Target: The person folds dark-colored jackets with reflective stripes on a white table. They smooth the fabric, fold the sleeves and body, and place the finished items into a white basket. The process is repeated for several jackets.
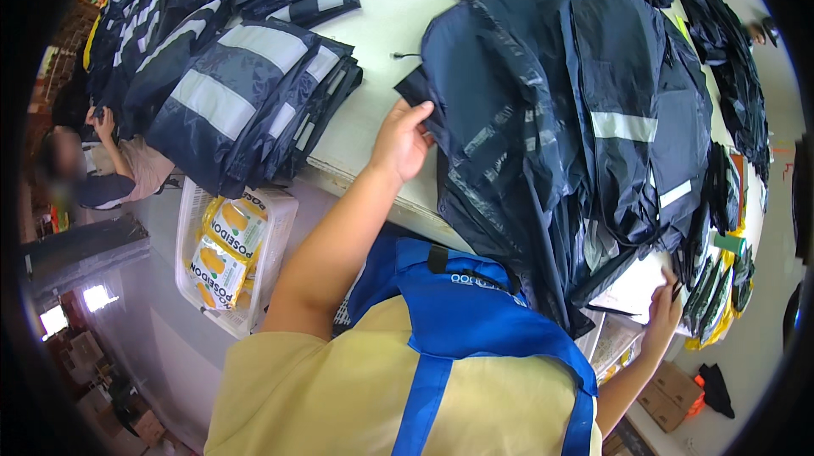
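Note:
A dark navy rain jacket (517,91) with grey reflective strips lies spread over the white table in front of me, its lower part hanging over the near edge. My left hand (405,138) pinches the jacket's left edge between thumb and fingers. Off to the right, beside the jacket's lower right side, is my right hand (664,312). Its fingers are bent together around something small and dark that I cannot make out. Part of that hand is turned away from view.
Folded dark garments with reflective strips (225,104) are piled at the left. Below them stands a white plastic basket (275,244) of yellow packages. More dark garments (725,66) line the right side. Cardboard boxes (666,397) sit at lower right. Another person (127,167) is at far left.

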Tool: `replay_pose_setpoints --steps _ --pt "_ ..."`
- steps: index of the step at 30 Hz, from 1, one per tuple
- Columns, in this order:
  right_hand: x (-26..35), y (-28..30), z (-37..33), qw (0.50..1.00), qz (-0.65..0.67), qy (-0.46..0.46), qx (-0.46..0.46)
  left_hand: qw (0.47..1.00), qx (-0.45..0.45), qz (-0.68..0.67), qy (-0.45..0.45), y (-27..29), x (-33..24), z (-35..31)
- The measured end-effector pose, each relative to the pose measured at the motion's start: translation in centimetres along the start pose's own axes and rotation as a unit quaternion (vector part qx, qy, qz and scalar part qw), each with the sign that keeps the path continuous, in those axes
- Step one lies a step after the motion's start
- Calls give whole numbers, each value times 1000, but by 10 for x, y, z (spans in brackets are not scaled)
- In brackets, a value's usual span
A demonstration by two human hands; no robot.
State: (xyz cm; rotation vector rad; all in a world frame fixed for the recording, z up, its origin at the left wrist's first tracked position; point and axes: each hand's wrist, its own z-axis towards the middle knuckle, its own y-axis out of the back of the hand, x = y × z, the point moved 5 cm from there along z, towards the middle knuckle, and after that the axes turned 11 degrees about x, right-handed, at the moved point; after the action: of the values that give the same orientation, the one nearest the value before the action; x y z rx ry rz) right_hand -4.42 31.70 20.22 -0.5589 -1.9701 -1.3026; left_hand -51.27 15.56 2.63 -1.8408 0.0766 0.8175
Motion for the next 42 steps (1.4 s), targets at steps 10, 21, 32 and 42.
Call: replay_pose_setpoints --steps 10,21,32,42 --pt "211 -207 43 927 52 301 215 990 120 -55 53 -119 -6 -50" --pt "165 -230 75 844 265 72 460 990 55 116 -58 -104 -15 -35" --pt "188 -219 89 881 150 276 355 995 84 -47 -12 -115 -24 -44" --pt "193 -208 85 881 70 402 238 988 94 -119 18 -137 -19 -40"
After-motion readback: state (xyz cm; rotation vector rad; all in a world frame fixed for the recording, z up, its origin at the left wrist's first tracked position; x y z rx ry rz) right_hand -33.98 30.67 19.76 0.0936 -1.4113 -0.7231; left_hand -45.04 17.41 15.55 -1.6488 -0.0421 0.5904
